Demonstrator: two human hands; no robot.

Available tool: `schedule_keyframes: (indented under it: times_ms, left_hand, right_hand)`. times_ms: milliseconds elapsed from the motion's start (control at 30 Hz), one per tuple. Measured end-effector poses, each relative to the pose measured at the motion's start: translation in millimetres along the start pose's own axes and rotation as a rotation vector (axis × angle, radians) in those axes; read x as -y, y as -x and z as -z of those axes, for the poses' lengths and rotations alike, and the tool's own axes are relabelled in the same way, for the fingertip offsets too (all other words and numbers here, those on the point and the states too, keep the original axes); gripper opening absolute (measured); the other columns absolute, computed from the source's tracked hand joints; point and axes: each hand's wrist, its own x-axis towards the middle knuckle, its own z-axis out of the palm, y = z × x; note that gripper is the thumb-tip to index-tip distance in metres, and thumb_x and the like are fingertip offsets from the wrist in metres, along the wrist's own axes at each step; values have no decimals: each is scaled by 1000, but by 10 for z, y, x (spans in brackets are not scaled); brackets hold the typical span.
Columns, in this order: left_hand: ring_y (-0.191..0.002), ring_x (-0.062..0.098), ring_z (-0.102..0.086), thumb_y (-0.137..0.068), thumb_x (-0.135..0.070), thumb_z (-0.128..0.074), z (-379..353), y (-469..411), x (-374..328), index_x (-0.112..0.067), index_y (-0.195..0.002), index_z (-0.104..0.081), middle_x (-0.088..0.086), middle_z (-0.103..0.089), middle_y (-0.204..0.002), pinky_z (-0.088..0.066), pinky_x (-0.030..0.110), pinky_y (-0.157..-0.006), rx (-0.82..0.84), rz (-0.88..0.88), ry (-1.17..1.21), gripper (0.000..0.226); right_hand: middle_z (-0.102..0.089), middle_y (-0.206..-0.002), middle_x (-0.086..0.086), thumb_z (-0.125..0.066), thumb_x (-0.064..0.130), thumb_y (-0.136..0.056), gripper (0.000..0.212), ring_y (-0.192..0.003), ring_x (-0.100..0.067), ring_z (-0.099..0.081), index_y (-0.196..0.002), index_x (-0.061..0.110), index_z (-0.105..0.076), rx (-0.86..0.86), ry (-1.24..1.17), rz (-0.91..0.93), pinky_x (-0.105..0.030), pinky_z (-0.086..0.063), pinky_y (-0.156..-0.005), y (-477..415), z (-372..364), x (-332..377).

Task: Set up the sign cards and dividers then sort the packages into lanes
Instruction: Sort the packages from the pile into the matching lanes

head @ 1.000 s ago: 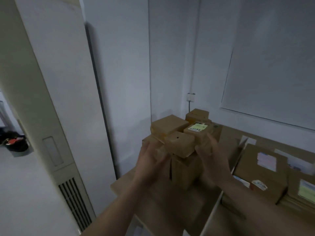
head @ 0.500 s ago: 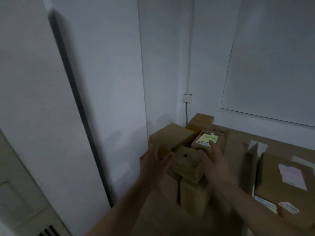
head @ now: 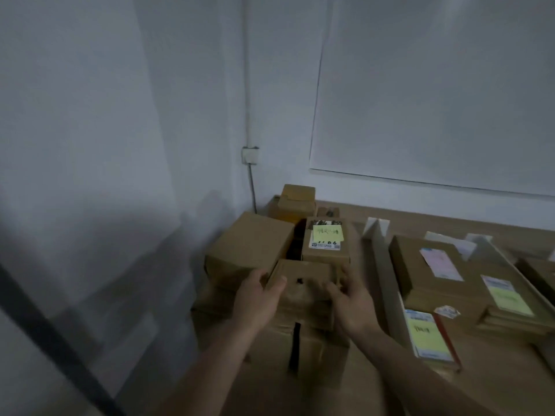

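Note:
A small brown cardboard box (head: 306, 273) tops a stack of boxes at the table's left end. My left hand (head: 258, 298) grips its left side, thumb on top. At its right side my right hand (head: 351, 301) holds it with curled fingers. Behind it sits a box with a yellow-green note (head: 326, 240) and a plain larger box (head: 252, 241). A white folded sign card (head: 375, 228) stands at the head of a long cardboard divider (head: 380, 271). Right of that divider lie flat packages (head: 432, 271) with labels.
Another small box (head: 297, 199) stands in the corner by the wall, under a socket (head: 250, 155) with a cable. A second sign card (head: 477, 244) and divider (head: 522, 283) lie further right. The wooden table (head: 360, 394) runs along the wall.
The view has swung right and down, showing more of the table's lanes. Both hands have closed in on the small top box and now hold its sides.

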Motion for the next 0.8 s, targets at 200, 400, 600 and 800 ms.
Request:
schedule_keyframes:
  times_ms: [200,400,600,800]
  left_hand:
    - [-121,18,-52,-95,-43,-63,-90,-127,122,-22,-144,-47,-1,-53,-139,-44,33,-100,46,18,30,56]
    - [-126,21,-51,-94,-47,-61,-205,-134,65,-25,-148,-42,0,-48,-144,-46,41,-105,46,73,67,61]
    - [-95,13,-61,-99,-41,-54,-206,-70,-16,-30,-96,-66,-1,-68,-110,-49,34,-83,93,68,165,17]
    - [-110,19,-52,-98,-63,-41,-253,-64,-64,-41,-110,-49,-7,-55,-115,-43,44,-102,15,140,307,27]
  right_hand:
    - [-67,-120,13,-70,31,-92,49,-109,-9,-63,-138,35,-53,-46,26,-77,-36,-53,-96,-5,-118,-53]
    - [-70,-110,9,-73,17,-86,45,-102,-14,-66,-127,32,-60,-118,44,-138,-43,-57,-93,26,-7,-117]
    - [-69,-106,8,-67,-3,-82,51,-104,-14,-65,-102,43,-56,-118,-43,-95,-45,-57,-92,75,97,-107]
    - [-67,-92,-6,-74,37,-80,26,-92,-29,-64,-90,16,-61,-262,-265,9,-50,-53,-83,138,111,-64]
